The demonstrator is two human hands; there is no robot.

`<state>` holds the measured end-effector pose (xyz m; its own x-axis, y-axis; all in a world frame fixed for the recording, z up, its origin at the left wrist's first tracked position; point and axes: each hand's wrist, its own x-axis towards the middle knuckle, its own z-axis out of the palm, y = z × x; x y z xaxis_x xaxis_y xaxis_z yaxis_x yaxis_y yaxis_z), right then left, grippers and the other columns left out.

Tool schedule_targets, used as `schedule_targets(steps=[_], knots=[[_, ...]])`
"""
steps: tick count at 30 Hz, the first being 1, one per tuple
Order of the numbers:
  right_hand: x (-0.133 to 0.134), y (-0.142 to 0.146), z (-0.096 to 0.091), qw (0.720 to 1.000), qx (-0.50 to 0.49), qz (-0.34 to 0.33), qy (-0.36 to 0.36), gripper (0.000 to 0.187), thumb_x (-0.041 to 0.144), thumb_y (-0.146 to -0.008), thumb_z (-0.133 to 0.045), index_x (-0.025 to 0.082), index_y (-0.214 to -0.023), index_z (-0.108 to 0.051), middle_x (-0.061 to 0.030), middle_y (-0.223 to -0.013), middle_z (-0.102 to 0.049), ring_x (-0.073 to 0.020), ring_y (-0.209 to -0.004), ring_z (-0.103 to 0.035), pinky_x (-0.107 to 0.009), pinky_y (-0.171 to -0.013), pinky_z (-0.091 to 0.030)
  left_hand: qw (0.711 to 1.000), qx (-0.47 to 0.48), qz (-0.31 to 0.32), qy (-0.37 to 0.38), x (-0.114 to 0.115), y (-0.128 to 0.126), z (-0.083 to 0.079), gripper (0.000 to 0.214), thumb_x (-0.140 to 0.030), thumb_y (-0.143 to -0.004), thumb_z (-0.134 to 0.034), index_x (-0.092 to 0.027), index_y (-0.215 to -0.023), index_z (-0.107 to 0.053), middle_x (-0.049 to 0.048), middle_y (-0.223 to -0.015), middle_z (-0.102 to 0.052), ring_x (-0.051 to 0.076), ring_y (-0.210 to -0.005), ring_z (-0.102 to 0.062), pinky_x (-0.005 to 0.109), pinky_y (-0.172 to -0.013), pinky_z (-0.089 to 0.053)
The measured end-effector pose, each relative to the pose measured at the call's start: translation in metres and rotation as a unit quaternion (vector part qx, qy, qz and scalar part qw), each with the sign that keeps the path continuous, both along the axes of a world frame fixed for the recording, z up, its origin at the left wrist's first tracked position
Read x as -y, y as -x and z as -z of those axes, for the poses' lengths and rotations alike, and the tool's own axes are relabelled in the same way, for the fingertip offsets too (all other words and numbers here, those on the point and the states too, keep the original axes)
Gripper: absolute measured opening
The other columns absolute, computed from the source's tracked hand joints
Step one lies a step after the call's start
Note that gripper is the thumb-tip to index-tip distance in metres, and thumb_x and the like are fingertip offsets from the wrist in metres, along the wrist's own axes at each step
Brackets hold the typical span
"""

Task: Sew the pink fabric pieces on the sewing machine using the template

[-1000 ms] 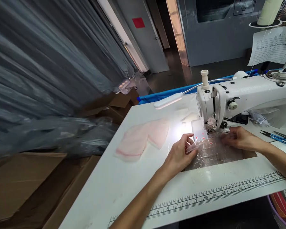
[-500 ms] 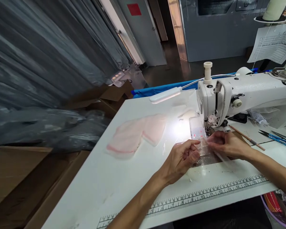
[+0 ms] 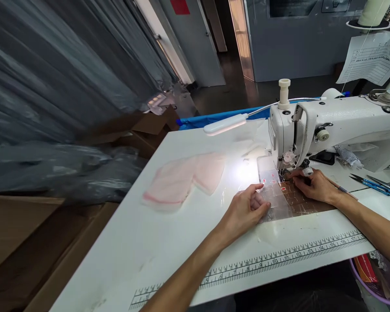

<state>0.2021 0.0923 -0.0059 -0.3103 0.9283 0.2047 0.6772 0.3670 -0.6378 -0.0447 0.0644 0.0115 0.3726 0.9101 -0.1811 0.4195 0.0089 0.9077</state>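
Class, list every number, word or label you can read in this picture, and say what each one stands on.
"13", "14", "15", "16", "17": on the printed ruler along the sewing table's front edge; the lower numbers are blurred.
Ruled paper sheet hanging above the sewing machine: writing too small to read.
Red sign on the door: no readable text.

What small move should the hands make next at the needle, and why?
Probably slide the clear sheet a little further under the presser foot. The right hand has its fingertips at the foot, the left hand rests on the sheet's near-left edge, and the sheet lies flat on the table in the lamp's light.
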Motion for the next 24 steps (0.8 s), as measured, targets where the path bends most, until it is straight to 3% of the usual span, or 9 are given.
schedule_targets(steps=[12,18,24], knots=[[-0.0011,0.0013,-0.0049,0.998,0.046,-0.019,-0.031,0.026,0.024,-0.089,-0.047,0.018,-0.094,-0.072,-0.0057,-0.082,-0.072,-0.0190,-0.072,-0.063,-0.031,-0.068,-0.049,0.997,0.017,-0.065,0.023,-0.0055,-0.0009,-0.0006,0.052,-0.041,-0.076,-0.067,-0.016,-0.120,-0.053,-0.0021,-0.073,-0.065,0.012,-0.053,-0.062,0.026,-0.052,-0.053],[0.0049,-0.0013,-0.0060,0.990,0.053,-0.125,-0.026,0.034,0.030,-0.093,-0.047,0.021,-0.114,-0.072,-0.0044,-0.089,-0.072,-0.0156,-0.072,-0.061,-0.028,-0.065,-0.046,0.997,0.003,-0.073,0.017,-0.0058,0.0004,-0.0054,0.054,-0.043,-0.076,-0.069,-0.017,-0.121,-0.053,-0.0009,-0.076,-0.068,0.011,-0.049,-0.061,0.026,-0.050,-0.053],[0.0070,0.0004,-0.0021,0.974,0.083,-0.200,-0.062,0.036,0.022,-0.091,-0.049,0.023,-0.120,-0.071,-0.0089,-0.114,-0.067,-0.0174,-0.085,-0.061,-0.030,-0.074,-0.049,0.995,0.003,-0.087,0.050,-0.0066,-0.0013,-0.0009,0.054,-0.037,-0.074,-0.072,-0.017,-0.121,-0.054,-0.0046,-0.070,-0.064,0.010,-0.045,-0.059,0.024,-0.042,-0.051]])
